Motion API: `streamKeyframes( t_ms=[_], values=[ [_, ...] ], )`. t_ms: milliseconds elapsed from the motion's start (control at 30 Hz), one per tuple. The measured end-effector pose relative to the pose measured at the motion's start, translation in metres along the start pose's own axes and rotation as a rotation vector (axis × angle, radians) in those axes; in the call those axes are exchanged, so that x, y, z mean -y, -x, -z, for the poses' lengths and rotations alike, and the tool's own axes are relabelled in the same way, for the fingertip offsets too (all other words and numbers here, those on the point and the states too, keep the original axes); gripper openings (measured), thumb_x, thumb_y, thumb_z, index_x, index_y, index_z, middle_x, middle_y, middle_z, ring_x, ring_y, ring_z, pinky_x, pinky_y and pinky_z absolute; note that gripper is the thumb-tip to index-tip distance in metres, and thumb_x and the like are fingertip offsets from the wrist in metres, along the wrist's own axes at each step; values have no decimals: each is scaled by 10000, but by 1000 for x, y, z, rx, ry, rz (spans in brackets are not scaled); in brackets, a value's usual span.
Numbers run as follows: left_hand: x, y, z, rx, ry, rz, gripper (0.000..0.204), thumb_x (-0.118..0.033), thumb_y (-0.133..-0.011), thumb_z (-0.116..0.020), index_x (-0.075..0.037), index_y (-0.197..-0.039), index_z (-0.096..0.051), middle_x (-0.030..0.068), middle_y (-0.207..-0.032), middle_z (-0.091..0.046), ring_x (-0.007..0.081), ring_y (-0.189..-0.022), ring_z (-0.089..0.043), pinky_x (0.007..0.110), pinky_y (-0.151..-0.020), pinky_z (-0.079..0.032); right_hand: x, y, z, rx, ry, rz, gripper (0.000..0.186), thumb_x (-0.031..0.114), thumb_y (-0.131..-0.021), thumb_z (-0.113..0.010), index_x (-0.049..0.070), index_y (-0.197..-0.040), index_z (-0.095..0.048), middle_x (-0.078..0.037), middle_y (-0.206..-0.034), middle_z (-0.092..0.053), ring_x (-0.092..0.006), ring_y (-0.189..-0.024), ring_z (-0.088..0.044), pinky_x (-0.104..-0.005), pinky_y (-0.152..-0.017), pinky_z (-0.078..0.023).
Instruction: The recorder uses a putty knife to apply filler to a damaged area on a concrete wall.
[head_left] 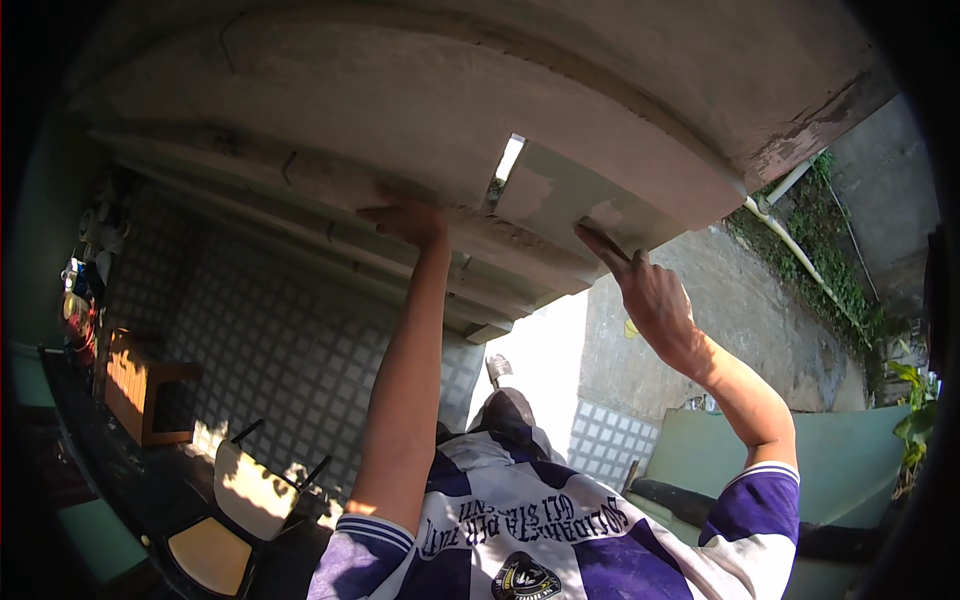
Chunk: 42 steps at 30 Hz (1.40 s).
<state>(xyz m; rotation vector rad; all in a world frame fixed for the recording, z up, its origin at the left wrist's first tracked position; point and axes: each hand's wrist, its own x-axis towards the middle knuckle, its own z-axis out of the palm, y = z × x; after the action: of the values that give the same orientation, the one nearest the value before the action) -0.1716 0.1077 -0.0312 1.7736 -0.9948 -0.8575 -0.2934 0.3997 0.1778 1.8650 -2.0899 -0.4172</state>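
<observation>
Right grip [657,302], frame centre-right, clamps a probable scraper [603,246]. Excess tilt could gouge the surface [565,195]. Left grip [412,221] is spread.

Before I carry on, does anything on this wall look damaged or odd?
Yes: dark, ragged patches mark the upper right edge of the wall, looking flaked against the smoother surface around them.

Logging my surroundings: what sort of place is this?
Probably a home's porch or patio: grey-and-white patterned tile floor, boxy orange-brown stool, and leafy green plants.
</observation>
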Motion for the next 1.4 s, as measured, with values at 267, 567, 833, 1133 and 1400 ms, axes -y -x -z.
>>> streamKeyframes(
  t_ms=[267, 567, 833, 1133, 1400],
  values=[
    [-38, 29, 27, 1, 249, 185, 845, -580, -983, -293, 32, -1500, -22, 442, -1280, -350, 558, -1140, -474, 581, -935, -462, -1, -6, -3, -95, -182, 2, 825, -68, -814, -509, 236, -1526, -226, -154, -600, -515, -269, -462, -589, -386, -401, -499],
    [-20, 18, 12, -8, 198, 106, 866, -584, -980, -303, 33, -1497, 14, 449, -1294, -326, 563, -1146, -464, 575, -940, -459, -2, 3, 1, -21, -161, -34, 818, -69, -815, -510, 254, -1520, -251, -181, -629, -528, -303, -478, -601, -402, -430, -521],
    [-40, 29, 23, 36, 239, 163, 860, -577, -982, -309, 43, -1495, -3, 447, -1302, -324, 563, -1174, -443, 581, -943, -451, -4, 4, -2, -35, -181, -35, 824, -80, -794, -509, 224, -1516, -254, -216, -686, -558, -294, -493, -606, -388, -410, -504],
    [-35, 29, 22, 9, 253, 163, 851, -574, -983, -309, 32, -1499, -9, 438, -1302, -344, 555, -1175, -451, 587, -952, -441, -7, 7, -1, -2, -213, -50, 827, -75, -796, -506, 233, -1518, -246, -199, -662, -558, -302, -499, -602, -399, -420, -502],
    [-35, 26, 25, 20, 289, 152, 862, -586, -977, -317, 25, -1501, -8, 441, -1310, -324, 559, -1164, -455, 579, -966, -441, -4, 6, -1, -62, -190, -27, 831, -82, -799, -502, 218, -1524, -229, -183, -636, -549, -310, -500, -600, -406, -429, -508]
  ],
)
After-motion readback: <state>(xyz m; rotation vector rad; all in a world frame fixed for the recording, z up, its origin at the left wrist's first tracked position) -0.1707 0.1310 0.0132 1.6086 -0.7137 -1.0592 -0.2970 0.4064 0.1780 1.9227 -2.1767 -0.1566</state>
